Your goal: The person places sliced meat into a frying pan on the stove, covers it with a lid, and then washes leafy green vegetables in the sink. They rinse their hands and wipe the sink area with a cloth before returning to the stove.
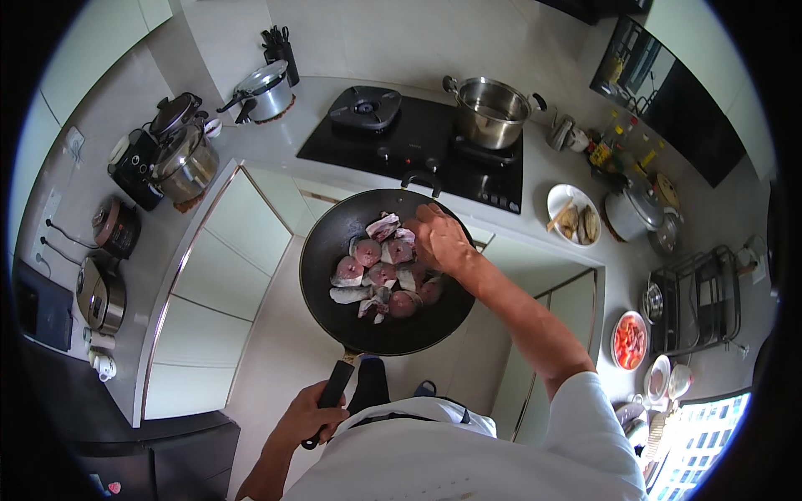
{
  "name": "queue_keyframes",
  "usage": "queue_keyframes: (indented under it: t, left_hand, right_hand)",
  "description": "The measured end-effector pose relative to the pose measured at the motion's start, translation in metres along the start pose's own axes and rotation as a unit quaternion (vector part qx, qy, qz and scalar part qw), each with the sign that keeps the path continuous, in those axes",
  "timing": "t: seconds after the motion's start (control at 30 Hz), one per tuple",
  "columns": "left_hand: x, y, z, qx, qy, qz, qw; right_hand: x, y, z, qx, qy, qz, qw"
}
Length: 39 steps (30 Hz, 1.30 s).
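Observation:
A large black wok (351,329) is held up off the counter, between me and the hob. My left hand (308,413) is closed around its long black handle (336,385). Inside lie several raw fish pieces (382,274), mostly round steaks with grey skin and pink flesh. My right hand (438,238) reaches over the wok's right side, its fingers bent down among the pieces near the far edge. What its fingertips touch is hidden, so I cannot tell whether it grips a piece. A small loop handle (421,180) sits at the far rim.
A black gas hob (407,150) is beyond the wok, bearing a steel pot (492,116) on its right burner. On the right counter are a plate (573,241) with browned food and a bowl of cut red food (629,341). Pots and cookers (188,169) line the left counter.

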State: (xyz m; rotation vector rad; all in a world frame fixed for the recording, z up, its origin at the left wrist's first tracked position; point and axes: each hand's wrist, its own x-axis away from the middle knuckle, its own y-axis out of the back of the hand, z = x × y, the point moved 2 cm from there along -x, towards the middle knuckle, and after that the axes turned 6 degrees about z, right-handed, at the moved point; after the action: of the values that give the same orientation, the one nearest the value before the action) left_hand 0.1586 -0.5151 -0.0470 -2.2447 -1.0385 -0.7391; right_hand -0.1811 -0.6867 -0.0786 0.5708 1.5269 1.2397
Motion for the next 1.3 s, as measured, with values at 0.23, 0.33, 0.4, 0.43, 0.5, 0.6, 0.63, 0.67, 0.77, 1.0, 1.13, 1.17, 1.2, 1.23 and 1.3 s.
queue_keyframes:
  t: [0.23, 0.33, 0.4, 0.43, 0.5, 0.6, 0.63, 0.67, 0.77, 1.0, 1.13, 1.17, 1.2, 1.23, 1.3]
  left_hand:
    - [-0.062, 0.083, -0.091, 0.024, -0.037, 0.013, 0.999]
    - [-0.090, 0.129, -0.135, 0.040, -0.073, 0.036, 0.996]
    - [-0.124, 0.153, -0.165, 0.020, -0.096, 0.040, 0.994]
    - [-0.143, 0.159, -0.185, 0.008, -0.104, 0.040, 0.994]
    - [-0.175, 0.170, -0.223, 0.022, -0.107, 0.050, 0.993]
    - [-0.222, 0.185, -0.268, 0.034, -0.137, 0.066, 0.988]
    - [-0.238, 0.192, -0.280, 0.040, -0.138, 0.067, 0.987]
    - [-0.255, 0.195, -0.290, 0.033, -0.150, 0.063, 0.986]
    - [-0.290, 0.209, -0.321, 0.030, -0.161, 0.056, 0.985]
    - [-0.339, 0.212, -0.359, 0.034, -0.156, 0.045, 0.986]
    - [-0.355, 0.214, -0.368, 0.045, -0.152, 0.034, 0.987]
    - [-0.359, 0.216, -0.368, 0.047, -0.152, 0.035, 0.987]
    - [-0.361, 0.218, -0.369, 0.048, -0.153, 0.035, 0.986]
    - [-0.364, 0.221, -0.369, 0.043, -0.153, 0.036, 0.987]
    - [-0.370, 0.226, -0.372, 0.030, -0.154, 0.040, 0.987]
  right_hand:
    - [-0.051, 0.090, -0.013, -0.254, -0.168, -0.082, 0.949]
    - [-0.033, 0.087, -0.027, -0.247, -0.252, -0.098, 0.930]
    - [-0.004, 0.075, -0.040, -0.226, -0.320, -0.094, 0.915]
    - [0.017, 0.067, -0.049, -0.216, -0.360, -0.086, 0.903]
    - [0.070, 0.043, -0.068, -0.190, -0.390, -0.067, 0.899]
    - [0.149, 0.006, -0.081, -0.161, -0.437, -0.001, 0.885]
    - [0.168, -0.003, -0.080, -0.148, -0.457, 0.003, 0.877]
    - [0.192, -0.013, -0.081, -0.129, -0.482, 0.035, 0.866]
    - [0.231, -0.029, -0.080, -0.141, -0.546, 0.158, 0.811]
    - [0.269, -0.073, -0.124, -0.178, -0.543, 0.266, 0.776]
    - [0.226, -0.073, -0.154, -0.198, -0.520, 0.286, 0.780]
    - [0.212, -0.068, -0.157, -0.193, -0.509, 0.304, 0.782]
    - [0.203, -0.065, -0.161, -0.189, -0.496, 0.321, 0.784]
    - [0.199, -0.065, -0.165, -0.189, -0.497, 0.324, 0.782]
    - [0.193, -0.068, -0.171, -0.188, -0.500, 0.328, 0.779]
